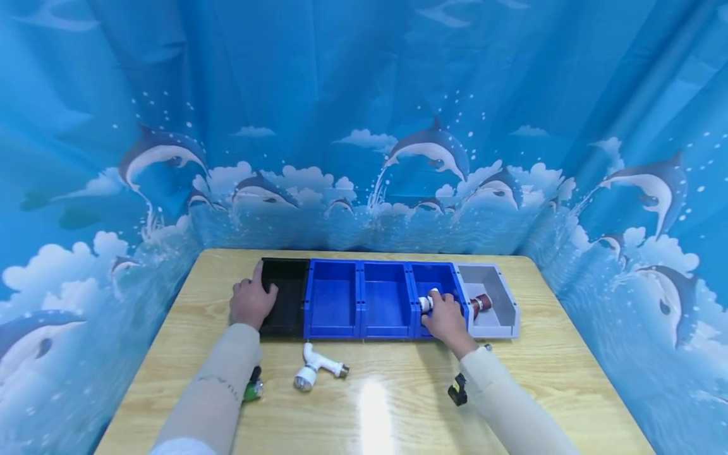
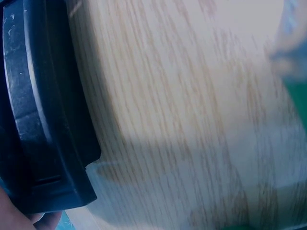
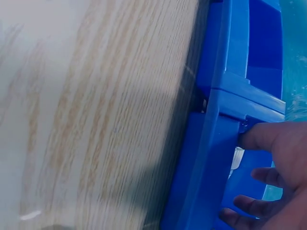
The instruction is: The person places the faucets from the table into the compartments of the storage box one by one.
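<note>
My left hand point(image 1: 250, 301) holds the left wall of a black bin point(image 1: 284, 322), thumb over the rim and index finger along the edge. In the left wrist view, only part of that hand shows beside the bin's corner. My right hand point(image 1: 446, 319) reaches into the rightmost blue bin point(image 1: 435, 272), over a white fitting point(image 1: 425, 304). In the right wrist view, the thumb point(image 3: 259, 135) and loosely bent fingers stand apart, with a bit of white fitting point(image 3: 236, 159) beyond them. The hand hides the rest of the fitting.
Two more blue bins point(image 1: 332, 300) stand between. A grey bin point(image 1: 500, 330) at the right holds a reddish-brown fitting point(image 1: 482, 304). In front lie a white tap point(image 1: 318, 363), a green object point(image 1: 253, 390) partly under the left sleeve, and a black-and-yellow object point(image 1: 457, 390).
</note>
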The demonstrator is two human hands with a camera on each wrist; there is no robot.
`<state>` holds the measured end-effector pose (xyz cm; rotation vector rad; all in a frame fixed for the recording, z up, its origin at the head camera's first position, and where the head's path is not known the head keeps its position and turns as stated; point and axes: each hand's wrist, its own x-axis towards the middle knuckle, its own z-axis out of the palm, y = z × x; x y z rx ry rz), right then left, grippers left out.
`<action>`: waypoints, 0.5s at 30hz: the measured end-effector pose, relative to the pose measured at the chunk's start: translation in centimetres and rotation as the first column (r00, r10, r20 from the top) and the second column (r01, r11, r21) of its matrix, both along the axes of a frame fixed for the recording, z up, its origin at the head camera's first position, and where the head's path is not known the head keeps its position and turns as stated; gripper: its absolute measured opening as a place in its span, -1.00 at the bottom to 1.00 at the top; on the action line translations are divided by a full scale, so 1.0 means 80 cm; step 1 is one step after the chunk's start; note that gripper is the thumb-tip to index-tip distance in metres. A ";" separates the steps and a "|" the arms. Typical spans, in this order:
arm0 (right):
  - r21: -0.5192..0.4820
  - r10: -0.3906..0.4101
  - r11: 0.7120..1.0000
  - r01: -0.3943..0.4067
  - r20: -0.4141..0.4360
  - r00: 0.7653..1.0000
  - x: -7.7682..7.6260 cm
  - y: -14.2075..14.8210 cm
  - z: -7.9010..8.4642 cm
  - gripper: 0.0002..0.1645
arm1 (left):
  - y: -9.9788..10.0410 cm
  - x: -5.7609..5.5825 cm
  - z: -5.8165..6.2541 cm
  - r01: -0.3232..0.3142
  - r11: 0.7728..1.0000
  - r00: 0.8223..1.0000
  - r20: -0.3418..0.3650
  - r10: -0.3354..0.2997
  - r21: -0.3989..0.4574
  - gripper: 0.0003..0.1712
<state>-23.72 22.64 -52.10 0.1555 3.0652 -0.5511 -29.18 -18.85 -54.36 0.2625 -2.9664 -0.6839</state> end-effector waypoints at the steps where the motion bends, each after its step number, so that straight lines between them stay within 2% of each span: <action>1: -0.004 0.007 1.000 -0.007 -0.007 1.000 0.001 0.000 0.001 -0.27 | 0.000 0.000 0.000 0.001 1.000 1.000 -0.001 -0.001 0.000 -0.18; 8: -0.009 0.043 0.999 -0.044 -0.048 0.998 0.010 0.000 0.007 -0.28 | -0.001 -0.001 -0.001 -0.003 1.000 1.000 0.003 0.003 0.007 -0.18; 15: -0.028 0.062 0.998 -0.063 -0.038 0.997 0.021 -0.004 0.019 -0.25 | 0.000 0.000 0.000 -0.006 1.000 1.000 0.007 0.006 0.007 -0.18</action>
